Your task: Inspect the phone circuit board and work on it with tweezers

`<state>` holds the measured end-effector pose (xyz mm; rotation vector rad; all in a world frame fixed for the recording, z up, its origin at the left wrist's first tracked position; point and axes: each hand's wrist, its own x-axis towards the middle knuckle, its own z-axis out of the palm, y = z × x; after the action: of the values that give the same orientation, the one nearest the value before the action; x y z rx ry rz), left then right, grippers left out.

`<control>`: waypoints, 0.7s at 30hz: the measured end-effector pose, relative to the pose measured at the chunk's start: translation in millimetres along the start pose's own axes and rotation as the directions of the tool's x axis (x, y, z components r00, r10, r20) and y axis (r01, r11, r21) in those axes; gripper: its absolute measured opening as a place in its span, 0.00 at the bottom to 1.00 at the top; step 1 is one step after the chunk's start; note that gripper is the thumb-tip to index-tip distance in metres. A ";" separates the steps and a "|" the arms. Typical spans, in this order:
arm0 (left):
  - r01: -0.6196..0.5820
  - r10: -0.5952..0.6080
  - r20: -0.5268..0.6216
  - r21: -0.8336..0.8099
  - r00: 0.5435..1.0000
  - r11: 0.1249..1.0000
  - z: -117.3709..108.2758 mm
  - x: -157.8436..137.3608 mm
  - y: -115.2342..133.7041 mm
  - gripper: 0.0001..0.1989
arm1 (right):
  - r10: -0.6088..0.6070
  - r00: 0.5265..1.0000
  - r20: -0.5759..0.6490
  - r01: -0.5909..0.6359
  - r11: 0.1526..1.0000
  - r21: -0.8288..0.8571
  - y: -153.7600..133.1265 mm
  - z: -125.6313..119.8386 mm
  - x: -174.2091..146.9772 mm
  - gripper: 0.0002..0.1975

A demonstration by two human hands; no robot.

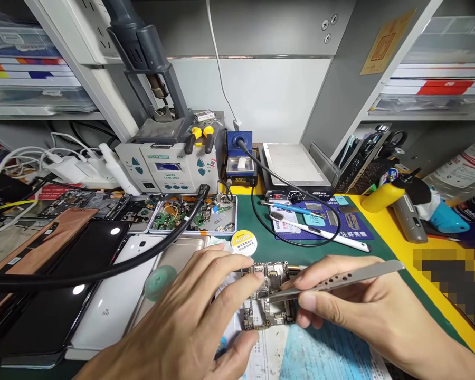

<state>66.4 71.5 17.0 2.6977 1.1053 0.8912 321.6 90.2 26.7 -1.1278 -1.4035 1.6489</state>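
A small phone circuit board [277,320] lies on papers [320,351] spread over the bench. My left hand [193,301] grips it from the left: the fingertips press its upper left part and the thumb is by its lower edge. In my right hand [340,306] is a pair of metal tweezers [352,275], pinched between thumb and fingers. Their tips reach down to the middle of the board; whether they hold a part there is too small to tell. A round tin with a yellow and white label [244,243] stands just beyond the board.
Several phones, one white [119,295], lie at the left under a thick black hose [142,264]. Behind are a tray of board scraps [233,214], a hot-air station [170,169], a soldering station [240,158] and a hot plate [291,163]. A white brush [332,237] rests at right.
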 end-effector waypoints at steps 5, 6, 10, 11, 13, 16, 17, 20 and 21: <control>0.013 -0.013 0.003 0.033 1.000 0.999 -1.1 -1.2 0.4 0.21 | -0.004 1.000 -0.002 0.004 1.000 0.025 2.9 -0.5 -1.3 0.03; 0.009 -0.009 0.001 0.037 1.000 0.999 -1.1 -1.9 0.1 0.21 | 0.000 1.000 0.000 0.000 1.000 0.026 3.5 -0.5 -1.6 0.03; -0.001 0.001 -0.011 0.038 1.000 0.999 -0.6 -3.7 -1.0 0.21 | 0.005 1.000 0.015 -0.006 1.000 0.026 4.5 -0.7 -1.9 0.03; 0.003 -0.002 -0.018 0.038 1.000 0.999 -0.5 -3.7 -1.0 0.21 | 0.005 1.000 0.014 -0.005 1.000 0.027 4.4 -0.8 -1.6 0.03; 0.011 -0.011 -0.010 0.034 1.000 0.999 -0.2 -3.5 -0.7 0.21 | 0.005 1.000 0.011 -0.005 1.000 0.024 3.9 -0.9 -0.9 0.03; 0.007 -0.007 -0.012 0.024 1.000 1.000 0.2 -3.1 0.5 0.21 | 0.007 1.000 0.001 -0.007 0.999 0.032 3.0 -0.5 0.4 0.03; 0.014 -0.014 -0.007 0.028 1.000 1.000 0.0 -2.8 1.1 0.21 | 0.008 1.000 0.001 -0.008 0.999 0.040 2.8 -0.3 0.7 0.04; 0.026 -0.026 -0.007 0.049 1.000 0.998 -1.3 -1.7 2.7 0.22 | 0.008 1.000 0.008 -0.008 0.997 0.074 2.6 0.6 0.6 0.04; 0.029 -0.029 0.001 0.057 1.000 0.998 -1.9 -1.4 3.1 0.22 | 0.011 1.000 0.007 -0.011 0.997 0.081 2.6 1.0 0.4 0.04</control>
<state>66.5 68.0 18.8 2.7195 1.1849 0.8653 320.6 89.7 24.1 -1.0870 -1.3244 1.7029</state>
